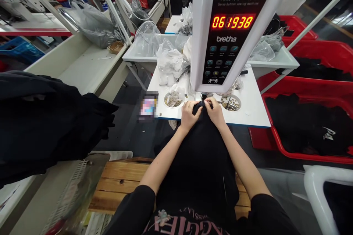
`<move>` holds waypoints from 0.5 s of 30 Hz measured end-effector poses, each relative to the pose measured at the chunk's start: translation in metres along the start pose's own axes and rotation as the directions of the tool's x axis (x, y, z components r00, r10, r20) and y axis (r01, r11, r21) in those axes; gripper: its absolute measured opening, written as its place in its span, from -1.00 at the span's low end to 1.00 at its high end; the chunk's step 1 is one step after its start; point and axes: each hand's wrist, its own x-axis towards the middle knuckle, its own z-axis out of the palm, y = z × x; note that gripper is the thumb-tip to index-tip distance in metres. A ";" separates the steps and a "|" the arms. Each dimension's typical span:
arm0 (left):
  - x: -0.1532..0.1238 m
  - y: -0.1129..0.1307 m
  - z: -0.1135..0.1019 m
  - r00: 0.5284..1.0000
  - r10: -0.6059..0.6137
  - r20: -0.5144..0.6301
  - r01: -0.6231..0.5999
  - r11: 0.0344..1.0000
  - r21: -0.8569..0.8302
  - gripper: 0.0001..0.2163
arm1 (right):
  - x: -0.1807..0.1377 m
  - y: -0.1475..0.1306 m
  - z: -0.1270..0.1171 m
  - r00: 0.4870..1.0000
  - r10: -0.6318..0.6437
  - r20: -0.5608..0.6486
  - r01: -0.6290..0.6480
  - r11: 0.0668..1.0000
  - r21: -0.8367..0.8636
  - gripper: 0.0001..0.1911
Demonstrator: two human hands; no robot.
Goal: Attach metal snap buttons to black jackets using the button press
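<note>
A black garment (202,154) runs from my lap up to the head of a white button sewing machine (228,25) with a red number display. My left hand (189,114) is closed on the garment's left edge at the machine's foot. My right hand (215,110) pinches the same edge from the right, fingertips close under the machine head. Two round trays of small metal fasteners, one on the left (172,100) and one on the right (231,102), are set into the white table (253,114) on either side of my hands.
A pile of black cloth (41,117) lies at the left. Red bins (306,91) hold black garments at the right. Clear plastic bags (171,62) are heaped behind the machine. A wooden bench (121,180) is below me; a phone (149,106) lies at the table's left corner.
</note>
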 end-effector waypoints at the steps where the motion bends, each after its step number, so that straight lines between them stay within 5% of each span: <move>1: 0.000 0.000 0.000 1.000 -0.002 0.001 0.002 1.000 0.001 -0.80 | 0.000 0.000 0.000 1.000 -0.001 0.002 0.001 1.000 -0.004 -0.80; 9: -0.001 0.000 0.000 1.000 0.003 -0.020 -0.003 1.000 -0.007 -0.83 | -0.002 0.002 -0.002 1.000 -0.022 0.013 0.023 0.999 -0.047 -0.78; 15: -0.001 -0.004 0.002 0.998 -0.044 -0.043 0.043 0.998 -0.038 -0.68 | -0.004 -0.002 -0.007 1.000 0.024 -0.001 -0.023 0.956 -0.294 -0.78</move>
